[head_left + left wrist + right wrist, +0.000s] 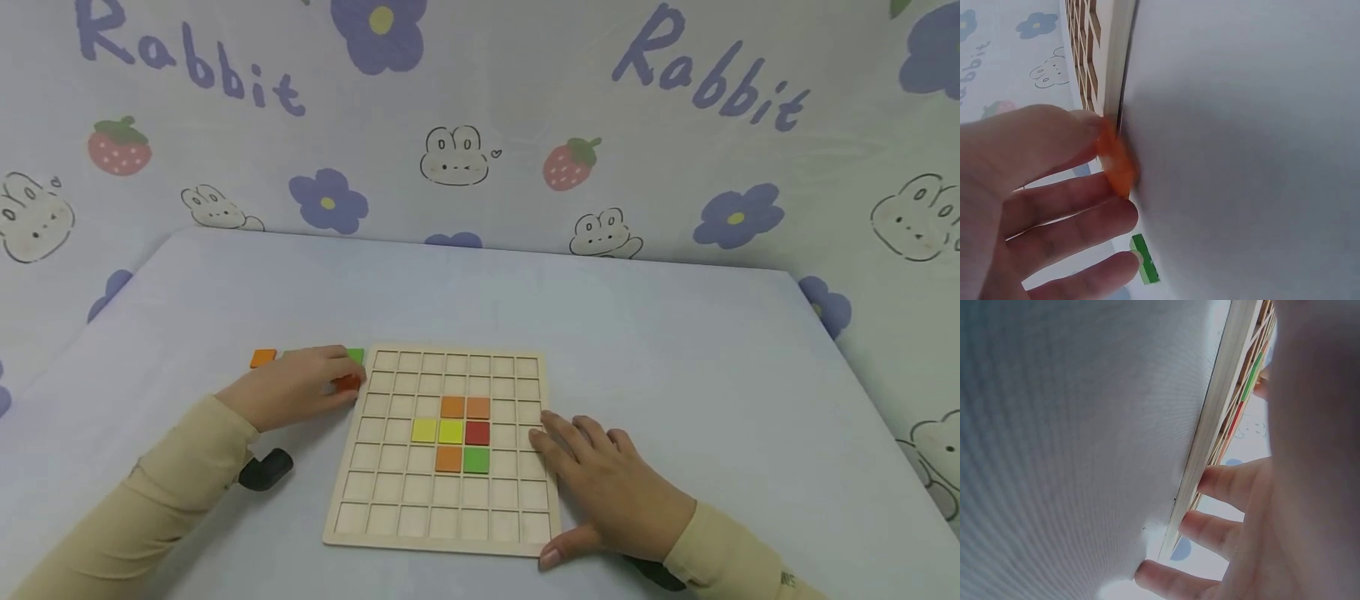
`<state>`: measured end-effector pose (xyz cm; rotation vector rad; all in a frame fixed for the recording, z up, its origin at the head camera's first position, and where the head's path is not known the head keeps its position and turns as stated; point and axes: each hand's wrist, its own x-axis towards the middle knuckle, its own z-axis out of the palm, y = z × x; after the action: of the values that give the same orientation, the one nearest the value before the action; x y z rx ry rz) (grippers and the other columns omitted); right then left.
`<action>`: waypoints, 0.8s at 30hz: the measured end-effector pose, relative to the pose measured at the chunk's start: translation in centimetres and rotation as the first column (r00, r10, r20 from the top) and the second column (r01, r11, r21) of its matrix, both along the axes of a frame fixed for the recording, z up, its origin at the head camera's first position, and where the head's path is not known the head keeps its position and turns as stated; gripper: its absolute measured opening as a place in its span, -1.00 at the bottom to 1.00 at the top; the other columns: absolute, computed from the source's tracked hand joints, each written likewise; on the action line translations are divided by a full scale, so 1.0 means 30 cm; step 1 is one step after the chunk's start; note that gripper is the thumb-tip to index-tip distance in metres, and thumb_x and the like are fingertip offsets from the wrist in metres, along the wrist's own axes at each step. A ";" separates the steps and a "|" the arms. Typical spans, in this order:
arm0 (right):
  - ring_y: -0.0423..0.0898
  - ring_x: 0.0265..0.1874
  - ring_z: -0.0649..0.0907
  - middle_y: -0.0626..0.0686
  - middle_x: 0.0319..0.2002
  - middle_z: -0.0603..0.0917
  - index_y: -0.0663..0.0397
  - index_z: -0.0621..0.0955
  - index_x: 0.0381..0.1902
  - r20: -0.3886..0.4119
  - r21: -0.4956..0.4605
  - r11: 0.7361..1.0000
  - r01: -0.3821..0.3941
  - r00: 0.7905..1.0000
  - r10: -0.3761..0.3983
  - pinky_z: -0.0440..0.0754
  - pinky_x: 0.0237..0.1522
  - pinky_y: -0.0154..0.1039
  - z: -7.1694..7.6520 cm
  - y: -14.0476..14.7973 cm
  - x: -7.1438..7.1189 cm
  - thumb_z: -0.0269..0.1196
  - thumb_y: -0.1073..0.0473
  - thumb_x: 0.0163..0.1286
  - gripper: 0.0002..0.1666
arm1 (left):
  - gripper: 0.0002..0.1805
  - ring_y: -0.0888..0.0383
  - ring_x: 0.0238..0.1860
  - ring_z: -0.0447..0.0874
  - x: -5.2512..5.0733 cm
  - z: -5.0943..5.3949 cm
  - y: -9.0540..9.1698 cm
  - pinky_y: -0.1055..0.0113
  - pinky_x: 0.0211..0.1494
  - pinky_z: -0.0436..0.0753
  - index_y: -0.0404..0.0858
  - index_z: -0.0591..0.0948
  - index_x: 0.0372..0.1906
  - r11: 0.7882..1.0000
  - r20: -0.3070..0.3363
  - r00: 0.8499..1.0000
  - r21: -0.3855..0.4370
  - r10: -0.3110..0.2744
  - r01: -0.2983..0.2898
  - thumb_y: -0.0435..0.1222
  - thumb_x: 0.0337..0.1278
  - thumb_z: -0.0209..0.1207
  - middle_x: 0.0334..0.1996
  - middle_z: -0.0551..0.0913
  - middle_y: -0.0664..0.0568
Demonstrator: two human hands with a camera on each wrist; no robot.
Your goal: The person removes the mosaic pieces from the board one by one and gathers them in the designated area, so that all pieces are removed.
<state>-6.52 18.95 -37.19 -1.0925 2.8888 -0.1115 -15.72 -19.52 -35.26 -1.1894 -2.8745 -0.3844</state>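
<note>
My left hand (300, 385) is just left of a wooden grid board (415, 492), pinching an orange tile (1116, 161) between thumb and fingers. That tile is tilted, close to the board's side edge in the left wrist view. At the board's right edge rests my right hand (615, 479), its fingers spread and touching the frame, the thumb near the bottom corner. Several square tiles sit in the middle cells: orange, yellow, a red tile (477, 433) and a green tile (476, 460).
Beyond the left hand lie a loose green tile (356, 357) and a loose orange tile (263, 358), the green one partly hidden by the fingers. A white cloth covers the table (675, 350). Behind it hangs a printed curtain (510, 92).
</note>
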 end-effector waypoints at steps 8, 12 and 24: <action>0.18 0.23 0.35 0.16 0.40 0.23 0.09 0.24 0.42 -0.007 -0.006 1.000 -0.008 1.000 0.008 0.42 -0.04 0.18 0.003 -0.001 -0.001 -0.11 -0.80 -0.19 0.42 | -0.70 0.20 -0.29 0.56 -0.004 0.017 -0.013 0.32 -0.19 0.61 -0.22 0.67 -0.13 0.998 0.064 0.997 -0.039 0.046 -0.043 -0.35 -0.05 0.39 -0.26 0.59 0.10; 0.20 0.25 0.34 0.17 0.41 0.22 0.09 0.24 0.42 0.011 -0.002 1.000 0.000 1.000 0.000 0.41 -0.01 0.20 0.007 -0.001 -0.003 -0.09 -0.80 -0.21 0.43 | -0.72 0.18 -0.22 0.59 -0.006 0.023 -0.020 0.28 -0.12 0.62 -0.20 0.69 -0.13 0.998 0.077 0.996 -0.048 0.045 -0.042 -0.41 -0.03 0.36 -0.24 0.61 0.11; 0.22 0.24 0.35 0.17 0.40 0.23 0.10 0.25 0.41 0.027 -0.026 1.000 -0.005 1.000 0.006 0.41 -0.03 0.21 0.005 0.001 0.002 -0.08 -0.78 -0.19 0.41 | -0.68 0.19 -0.27 0.55 -0.006 0.016 -0.030 0.31 -0.18 0.60 -0.15 0.68 -0.14 0.997 0.059 0.997 -0.053 0.056 -0.053 -0.40 -0.08 0.39 -0.27 0.59 0.13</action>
<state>-6.46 18.99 -37.03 -1.0937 2.8682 -0.1634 -15.91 -20.43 -34.79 -1.1223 -2.9790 -0.3538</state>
